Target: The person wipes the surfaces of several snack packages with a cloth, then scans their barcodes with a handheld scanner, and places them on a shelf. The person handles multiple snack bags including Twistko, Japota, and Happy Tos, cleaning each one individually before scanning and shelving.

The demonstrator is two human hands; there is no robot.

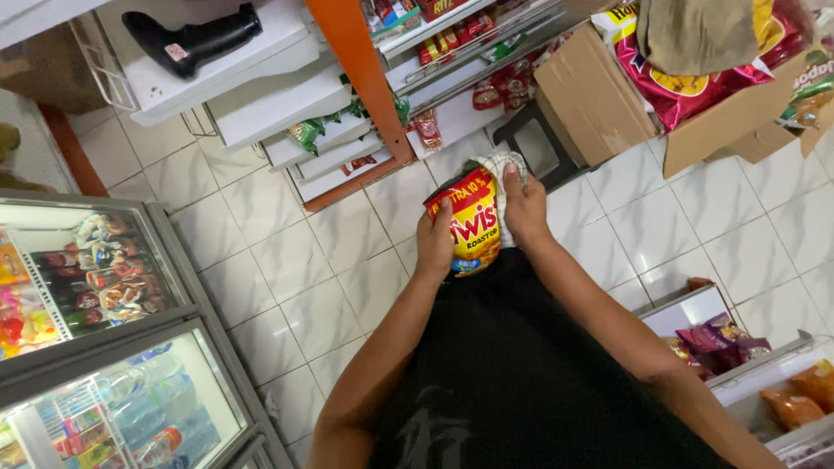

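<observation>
White tiled floor (261,252): open room ahead, white shelving (278,104) at its far edge. Red-and-yellow glossy snack bag (469,221): upright, long axis vertical, held between both hands at waist height. Left hand (433,247): clasping bag's side. Right hand (526,208): pressing checked cloth (497,165) onto bag's top.

snack bag (472,227) | red-yellow, upright, held | checked cloth (497,178) | against its right side

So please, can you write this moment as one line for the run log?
left hand: holds red and yellow snack bag | right hand: presses checked cloth on bag top | below: white tiled floor
</observation>
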